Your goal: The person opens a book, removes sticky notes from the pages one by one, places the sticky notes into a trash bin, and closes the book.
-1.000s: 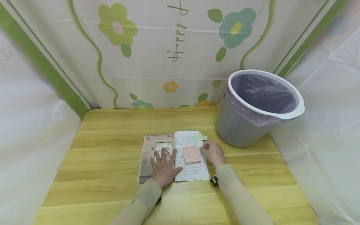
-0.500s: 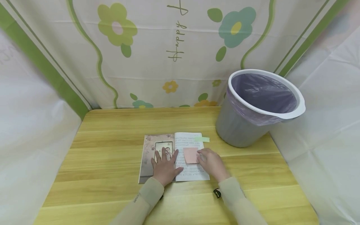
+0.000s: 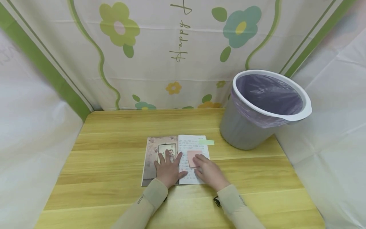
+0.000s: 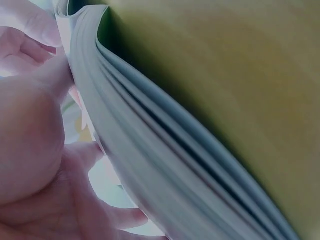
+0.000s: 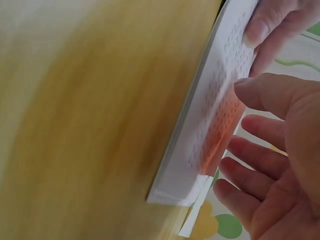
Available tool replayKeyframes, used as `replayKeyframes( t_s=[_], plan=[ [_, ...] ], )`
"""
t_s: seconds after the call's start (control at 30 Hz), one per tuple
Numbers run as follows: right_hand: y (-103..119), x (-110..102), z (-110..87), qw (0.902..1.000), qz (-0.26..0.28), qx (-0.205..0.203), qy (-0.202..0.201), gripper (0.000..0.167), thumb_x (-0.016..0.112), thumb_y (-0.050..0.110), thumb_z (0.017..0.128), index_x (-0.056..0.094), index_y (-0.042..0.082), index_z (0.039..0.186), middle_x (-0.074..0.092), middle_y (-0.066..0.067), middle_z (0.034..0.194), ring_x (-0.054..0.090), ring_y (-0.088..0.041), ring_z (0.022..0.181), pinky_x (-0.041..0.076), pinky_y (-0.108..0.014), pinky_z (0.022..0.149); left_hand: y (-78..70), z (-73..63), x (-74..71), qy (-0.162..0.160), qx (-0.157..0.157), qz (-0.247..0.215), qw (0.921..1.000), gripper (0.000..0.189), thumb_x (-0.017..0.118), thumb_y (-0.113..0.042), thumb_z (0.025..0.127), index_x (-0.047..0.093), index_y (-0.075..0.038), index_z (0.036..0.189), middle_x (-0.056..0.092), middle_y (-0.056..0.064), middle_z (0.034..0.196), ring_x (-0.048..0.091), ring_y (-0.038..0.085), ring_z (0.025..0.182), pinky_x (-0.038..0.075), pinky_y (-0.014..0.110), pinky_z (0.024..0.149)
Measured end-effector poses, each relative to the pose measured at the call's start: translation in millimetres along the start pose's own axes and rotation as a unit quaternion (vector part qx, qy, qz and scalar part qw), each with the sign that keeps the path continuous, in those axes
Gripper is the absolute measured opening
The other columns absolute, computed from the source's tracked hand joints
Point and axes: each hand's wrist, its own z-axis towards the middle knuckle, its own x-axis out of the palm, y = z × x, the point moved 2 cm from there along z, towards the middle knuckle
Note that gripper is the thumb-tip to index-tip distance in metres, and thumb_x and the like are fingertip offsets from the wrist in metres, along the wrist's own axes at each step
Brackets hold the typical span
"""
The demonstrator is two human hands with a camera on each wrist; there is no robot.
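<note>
An open book (image 3: 183, 178) lies on the wooden table, with an illustrated page on the left and a page of printed text on the right. A pink sticky note (image 3: 191, 155) is on the text page, and a pale green strip (image 3: 210, 142) sticks out past that page's outer edge near the top. My left hand (image 3: 167, 171) rests spread over the fold, its thumb on the text page. The fingertips of my right hand (image 3: 210, 174) rest on the pink note, covering part of it. Loosely bent, those fingers show from the palm side in the right wrist view.
A grey bin (image 3: 239, 132) lined with a purple bag stands at the table's back right. Behind the table (image 3: 108, 149) hangs a flowered curtain (image 3: 154, 63), with white sheets on both sides.
My right hand has moved from the text page's outer edge inward onto the pink note, its fingers opening out. The raised page edge has settled flatter. My left hand has stayed on the book.
</note>
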Motion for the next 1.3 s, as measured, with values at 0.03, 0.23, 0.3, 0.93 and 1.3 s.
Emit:
replayKeyframes(
  t_s=[0.03, 0.23, 0.3, 0.93, 1.3],
  plan=[
    [1.0, 0.3, 0.4, 1.0000, 0.000, -0.001, -0.001, 0.046, 0.075, 0.019, 0.088, 0.064, 0.004, 0.130, 0.055, -0.016, 0.140, 0.051, -0.034, 0.129, 0.043, -0.048, 0.103, 0.0, -0.1, 0.1, 0.004, 0.000, 0.002, 1.0000, 0.086, 0.058, -0.069, 0.086, 0.030, -0.029, 0.157, 0.017, 0.034, 0.157, 0.015, 0.063, 0.137, 0.023, 0.078, 0.100],
    [5.8, 2.7, 2.8, 0.9999, 0.006, -0.004, -0.010, 0.044, 0.072, 0.018, 0.091, 0.063, 0.004, 0.131, 0.055, -0.019, 0.139, 0.053, -0.036, 0.127, 0.044, -0.050, 0.102, 0.4, 0.5, -1.8, 0.015, 0.003, 0.011, 0.9998, 0.098, 0.065, -0.074, 0.077, 0.030, -0.029, 0.157, 0.019, 0.033, 0.156, 0.016, 0.063, 0.137, 0.026, 0.077, 0.100],
    [7.3, 3.6, 3.8, 0.9999, 0.003, -0.006, -0.013, 0.044, 0.072, 0.018, 0.091, 0.063, 0.005, 0.132, 0.055, -0.019, 0.138, 0.054, -0.036, 0.126, 0.045, -0.050, 0.101, 0.5, 0.7, -2.7, 0.020, 0.003, 0.017, 0.9997, 0.102, 0.066, -0.076, 0.074, 0.029, -0.030, 0.157, 0.019, 0.033, 0.156, 0.017, 0.063, 0.137, 0.028, 0.076, 0.099],
    [14.0, 10.0, 11.0, 0.9997, -0.003, 0.020, -0.012, 0.039, 0.069, 0.011, 0.091, 0.065, 0.007, 0.129, 0.057, -0.016, 0.138, 0.058, -0.034, 0.121, 0.048, -0.047, 0.098, 0.7, 5.8, 1.4, 0.034, 0.005, 0.056, 0.9979, 0.108, 0.062, -0.082, 0.071, 0.025, -0.030, 0.159, 0.020, 0.033, 0.156, 0.020, 0.064, 0.135, 0.033, 0.075, 0.097],
    [17.0, 8.2, 14.0, 0.9974, 0.009, 0.068, -0.019, 0.026, 0.065, 0.013, 0.096, 0.071, 0.006, 0.120, 0.062, -0.016, 0.131, 0.063, -0.033, 0.115, 0.050, -0.046, 0.096, -0.7, 4.4, 0.1, 0.027, 0.000, 0.060, 0.9978, 0.108, 0.065, -0.080, 0.070, 0.027, -0.030, 0.158, 0.021, 0.033, 0.155, 0.022, 0.063, 0.135, 0.034, 0.074, 0.096]
  ],
)
